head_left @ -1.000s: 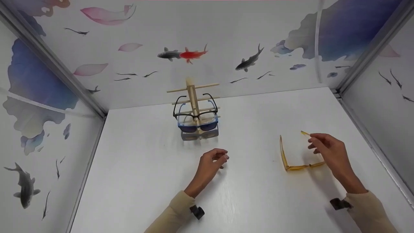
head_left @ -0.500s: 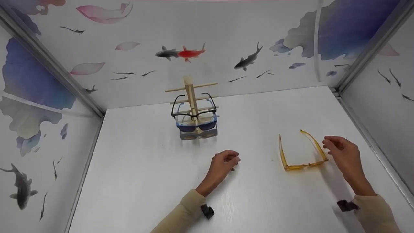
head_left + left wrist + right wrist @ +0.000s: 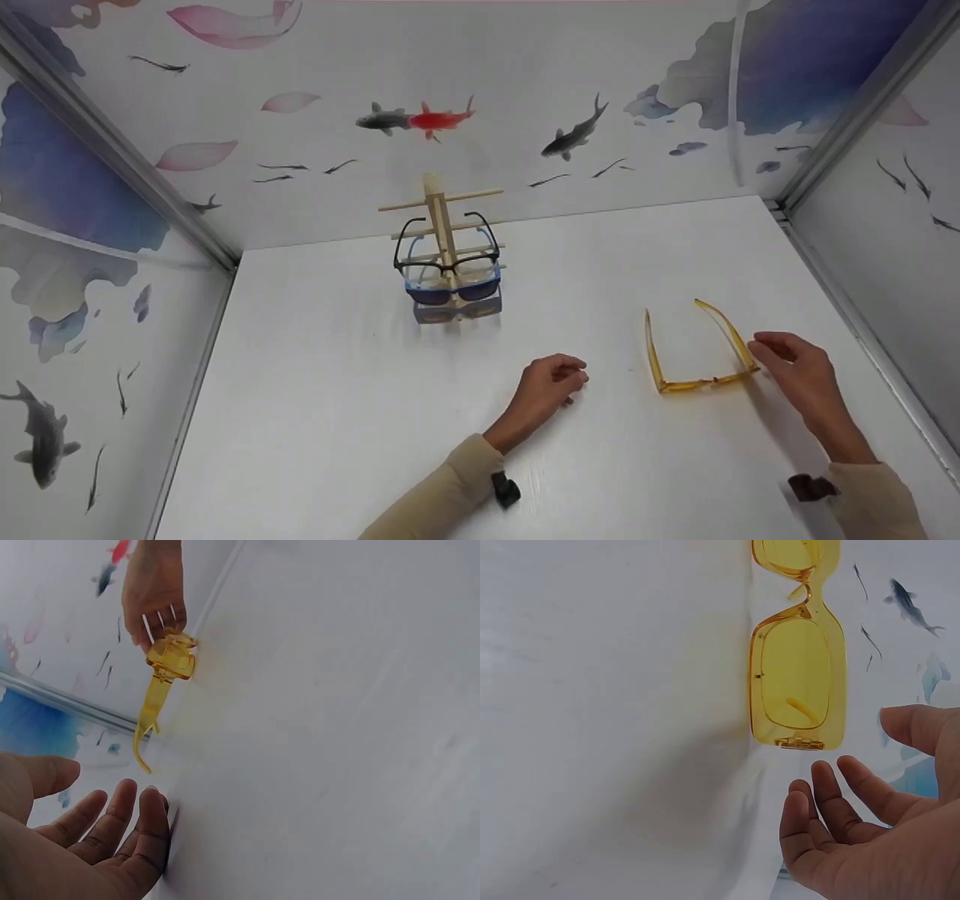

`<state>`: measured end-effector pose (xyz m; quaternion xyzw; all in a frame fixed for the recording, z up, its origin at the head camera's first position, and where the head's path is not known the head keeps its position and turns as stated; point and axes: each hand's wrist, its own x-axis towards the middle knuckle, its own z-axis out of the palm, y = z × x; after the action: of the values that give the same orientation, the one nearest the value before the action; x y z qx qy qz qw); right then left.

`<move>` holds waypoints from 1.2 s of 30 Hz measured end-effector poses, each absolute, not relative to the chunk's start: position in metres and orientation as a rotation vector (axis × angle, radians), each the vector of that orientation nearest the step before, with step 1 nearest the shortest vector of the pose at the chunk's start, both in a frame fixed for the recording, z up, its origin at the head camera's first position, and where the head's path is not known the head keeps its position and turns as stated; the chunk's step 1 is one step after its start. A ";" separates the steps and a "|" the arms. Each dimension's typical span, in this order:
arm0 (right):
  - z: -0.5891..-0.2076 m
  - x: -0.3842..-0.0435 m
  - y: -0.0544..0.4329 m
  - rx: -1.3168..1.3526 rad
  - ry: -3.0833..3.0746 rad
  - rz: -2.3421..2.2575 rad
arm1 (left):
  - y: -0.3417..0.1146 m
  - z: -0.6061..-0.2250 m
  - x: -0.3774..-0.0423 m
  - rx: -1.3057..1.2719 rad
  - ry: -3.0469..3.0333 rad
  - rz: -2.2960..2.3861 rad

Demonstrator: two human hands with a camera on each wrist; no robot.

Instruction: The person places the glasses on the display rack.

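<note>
A pair of yellow glasses (image 3: 705, 385) rests on the white table (image 3: 337, 420) at the right, temples unfolded and pointing toward the back wall. Just right of its hinge is my right hand (image 3: 799, 375), its fingers loosely bent and holding nothing. The right wrist view shows a small gap between those fingertips and the yellow frame (image 3: 836, 652). My left hand (image 3: 544, 394) hovers left of the glasses, fingers relaxed, with nothing in it. In the left wrist view its fingers (image 3: 112, 829) lie apart from the tip of a yellow temple (image 3: 142, 754).
A wooden eyewear stand (image 3: 441, 217) stands near the back wall. On it hang black-framed glasses (image 3: 448, 266), blue sunglasses (image 3: 454, 294) and a grey pair (image 3: 457, 310) lowest down. Printed walls close in the table at the back and both sides.
My right hand has released the yellow glasses' temple and moved right, then slightly toward me. My left hand has moved right, closer to the glasses. The glasses stay on the table.
</note>
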<state>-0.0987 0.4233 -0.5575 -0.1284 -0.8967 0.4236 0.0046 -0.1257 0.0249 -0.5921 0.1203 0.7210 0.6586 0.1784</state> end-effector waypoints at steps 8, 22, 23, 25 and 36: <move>-0.565 -0.093 0.424 -0.379 -2.772 1.423 | 0.043 -0.593 -0.125 0.335 1.981 1.874; -0.571 -0.090 0.419 -0.459 -2.761 1.450 | 0.079 -0.587 -0.134 0.148 1.764 1.994; -0.572 -0.090 0.420 -0.462 -2.760 1.445 | 0.083 -0.586 -0.135 0.132 1.736 2.009; -0.572 -0.090 0.420 -0.470 -2.759 1.441 | 0.091 -0.584 -0.135 0.102 1.667 2.045; -0.576 -0.089 0.421 -0.502 -2.768 1.435 | 0.115 -0.577 -0.135 0.070 1.573 2.031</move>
<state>-0.0886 0.4213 -0.5756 -0.1591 -0.8764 0.4545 -0.0081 -0.1354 0.1148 -0.5773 0.0260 0.5872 0.7583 0.2821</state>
